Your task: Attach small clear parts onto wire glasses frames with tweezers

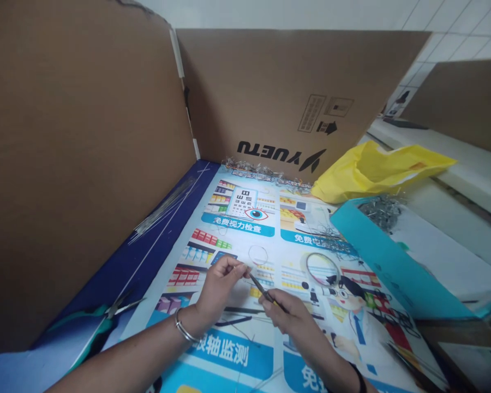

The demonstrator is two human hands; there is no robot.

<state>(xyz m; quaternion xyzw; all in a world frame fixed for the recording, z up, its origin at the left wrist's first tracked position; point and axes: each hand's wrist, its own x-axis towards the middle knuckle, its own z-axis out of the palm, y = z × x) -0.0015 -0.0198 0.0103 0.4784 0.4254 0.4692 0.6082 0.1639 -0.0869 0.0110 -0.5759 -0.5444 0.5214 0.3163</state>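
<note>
My left hand (224, 277) is closed in a pinch above the printed poster sheet (245, 353). Whatever its fingertips hold is too small to make out. Fingers wrapped round it, my right hand (284, 310) grips a slim dark tool with a yellow mark on its handle (257, 284). The tool's tip meets or nearly meets the left fingertips; its exact kind is unclear. Just beyond them shows a thin wire ring (267, 255), and I cannot tell whether it is held. Green-handled pliers (97, 339) lie with spread jaws left of my left forearm.
Tall cardboard panels (245, 82) stand at the left and back. Straight wires (163, 210) lie along the left side. A yellow bag (347, 172) rests at the back right, near a teal box (376, 256) with tangled wire pieces (380, 213). More wire scraps (331, 240) lie on the poster.
</note>
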